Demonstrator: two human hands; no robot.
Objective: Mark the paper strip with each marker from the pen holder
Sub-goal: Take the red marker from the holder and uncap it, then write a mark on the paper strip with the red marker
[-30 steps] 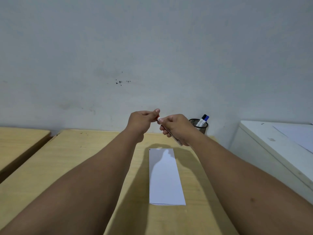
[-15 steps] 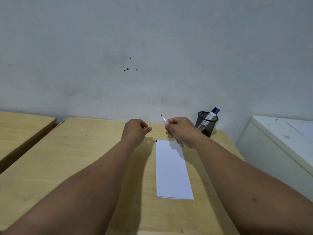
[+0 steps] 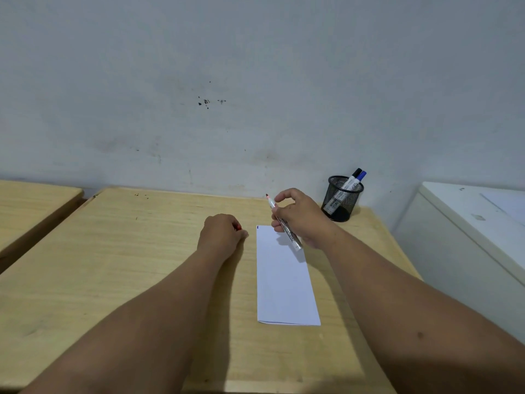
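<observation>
Pale wooden desk against a scuffed wall carries the paper strip, lying flat. Over its far end the right hand pinches an uncapped red marker, tip up, probably being turned to write. Left hand, curled beside the strip, seemingly hides the red cap. Pen holder keeps two more markers within reach.

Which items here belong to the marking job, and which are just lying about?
Job: paper strip; uncapped red marker in right hand; its cap in left hand; pen holder with two markers.
Bystanders: white cabinet; neighbouring desk.
</observation>
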